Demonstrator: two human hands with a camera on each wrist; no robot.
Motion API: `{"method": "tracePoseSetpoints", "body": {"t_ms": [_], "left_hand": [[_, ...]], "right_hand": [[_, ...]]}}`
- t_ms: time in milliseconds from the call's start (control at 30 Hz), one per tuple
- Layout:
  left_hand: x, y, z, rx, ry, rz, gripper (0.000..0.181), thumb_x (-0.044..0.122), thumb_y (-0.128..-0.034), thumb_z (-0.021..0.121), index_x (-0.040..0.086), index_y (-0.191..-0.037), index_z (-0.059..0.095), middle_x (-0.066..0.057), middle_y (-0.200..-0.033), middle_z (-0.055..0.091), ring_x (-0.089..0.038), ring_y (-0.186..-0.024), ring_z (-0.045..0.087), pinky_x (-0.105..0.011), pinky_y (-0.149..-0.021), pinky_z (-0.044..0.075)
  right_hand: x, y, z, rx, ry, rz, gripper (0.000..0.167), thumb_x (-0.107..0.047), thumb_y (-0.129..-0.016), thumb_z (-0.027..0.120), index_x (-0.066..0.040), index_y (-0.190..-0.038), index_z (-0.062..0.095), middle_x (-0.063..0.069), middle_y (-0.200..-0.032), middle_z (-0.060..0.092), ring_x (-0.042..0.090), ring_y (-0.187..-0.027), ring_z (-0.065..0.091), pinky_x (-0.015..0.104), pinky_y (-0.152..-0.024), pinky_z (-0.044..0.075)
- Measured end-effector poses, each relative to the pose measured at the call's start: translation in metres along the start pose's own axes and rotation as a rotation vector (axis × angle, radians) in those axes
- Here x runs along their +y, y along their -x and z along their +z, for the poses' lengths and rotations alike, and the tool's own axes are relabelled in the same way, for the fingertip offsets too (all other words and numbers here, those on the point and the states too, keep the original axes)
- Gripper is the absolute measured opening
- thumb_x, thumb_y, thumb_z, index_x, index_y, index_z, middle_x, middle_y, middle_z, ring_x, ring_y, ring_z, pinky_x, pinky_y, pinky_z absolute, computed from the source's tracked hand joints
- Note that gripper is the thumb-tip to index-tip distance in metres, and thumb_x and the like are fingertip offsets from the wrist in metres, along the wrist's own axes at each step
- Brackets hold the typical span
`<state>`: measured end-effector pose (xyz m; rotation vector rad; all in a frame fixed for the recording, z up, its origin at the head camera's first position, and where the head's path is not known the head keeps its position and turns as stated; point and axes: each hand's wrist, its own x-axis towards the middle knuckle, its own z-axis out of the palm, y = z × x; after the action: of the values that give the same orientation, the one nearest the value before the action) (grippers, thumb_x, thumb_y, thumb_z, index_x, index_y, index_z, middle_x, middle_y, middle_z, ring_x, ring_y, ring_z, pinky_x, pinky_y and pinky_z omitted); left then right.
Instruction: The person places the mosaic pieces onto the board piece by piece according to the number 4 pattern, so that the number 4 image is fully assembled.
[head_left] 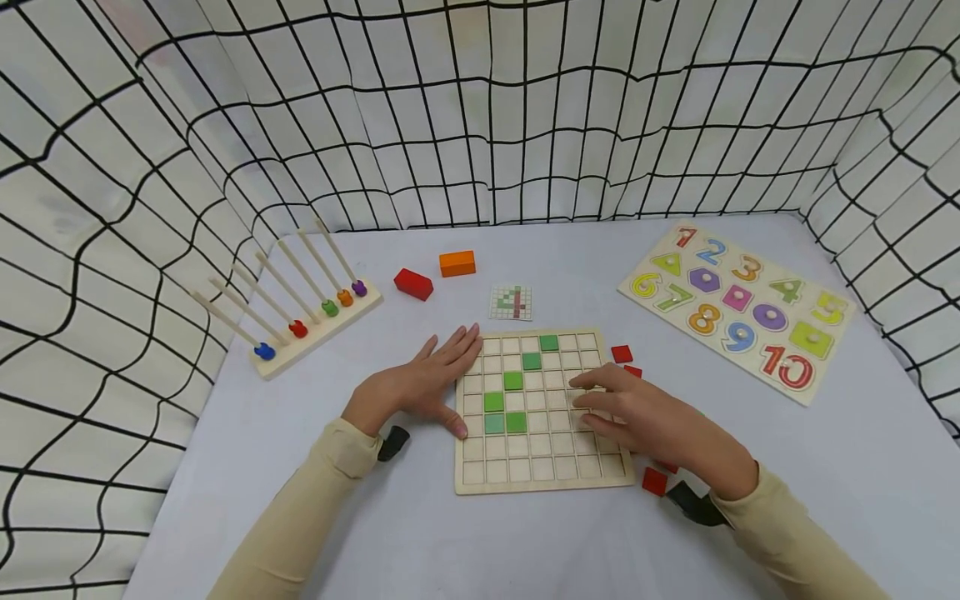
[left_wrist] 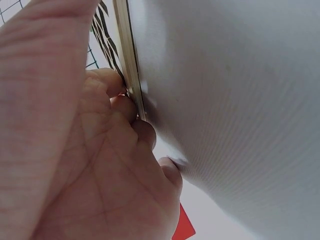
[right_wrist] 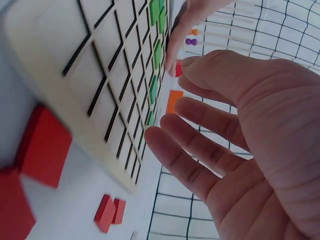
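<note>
A wooden grid board (head_left: 543, 479) lies flat on the table, with several green square tiles (head_left: 513, 381) in its cells along a slanting line and beside its lower end. My left hand (head_left: 420, 387) rests at the board's left edge, fingers and thumb spread and touching the rim. Over the right part of the grid hovers my right hand (head_left: 637, 412), its fingers loosely bent. The right wrist view shows nothing between those fingers (right_wrist: 165, 145). Several red tiles (head_left: 655, 481) lie beside the board's right edge, some partly hidden under the right hand.
Behind the board lies a small pattern card (head_left: 511, 302). Red (head_left: 413, 284) and orange (head_left: 457, 263) blocks lie farther back. A peg stand with coloured beads (head_left: 322, 333) stands left; a number-and-shape puzzle (head_left: 705, 304) lies right. Black netting (head_left: 491, 133) surrounds the table.
</note>
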<state>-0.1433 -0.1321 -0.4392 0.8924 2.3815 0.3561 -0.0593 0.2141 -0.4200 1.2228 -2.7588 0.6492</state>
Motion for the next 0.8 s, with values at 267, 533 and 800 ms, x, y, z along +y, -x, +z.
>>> {"method": "tracePoseSetpoints", "body": {"t_ms": [267,533,800], "left_hand": [[0.000,0.000,-0.001,0.001,0.003,0.005,0.140,0.053,-0.0786,0.092,0.004,-0.172,0.001,-0.014,-0.182,-0.012,-0.036,-0.170,-0.010,-0.064,-0.136,-0.005],[0.001,0.001,-0.002,0.002,0.012,0.004,0.140,0.052,-0.0784,0.093,0.004,-0.172,0.001,-0.014,-0.182,-0.012,-0.036,-0.170,-0.010,-0.064,-0.136,-0.005],[0.001,0.000,-0.001,0.002,0.002,0.006,0.139,0.053,-0.0787,0.092,0.004,-0.172,0.001,-0.014,-0.182,-0.011,-0.036,-0.170,-0.010,-0.064,-0.136,-0.004]], "right_hand": [[0.010,0.026,-0.009,0.011,0.030,0.084,0.027,-0.010,-0.088,0.088,-0.007,-0.114,0.083,0.011,-0.128,0.071,0.025,-0.113,0.070,0.037,-0.088,0.066],[0.022,0.054,-0.019,0.021,0.037,0.189,0.032,-0.009,-0.085,0.090,-0.009,-0.116,0.083,0.010,-0.130,0.071,0.026,-0.116,0.069,0.040,-0.087,0.067],[0.038,0.084,-0.023,0.068,0.079,0.247,0.038,-0.009,-0.077,0.096,-0.014,-0.112,0.084,0.009,-0.127,0.073,0.027,-0.115,0.067,0.034,-0.083,0.067]]}}
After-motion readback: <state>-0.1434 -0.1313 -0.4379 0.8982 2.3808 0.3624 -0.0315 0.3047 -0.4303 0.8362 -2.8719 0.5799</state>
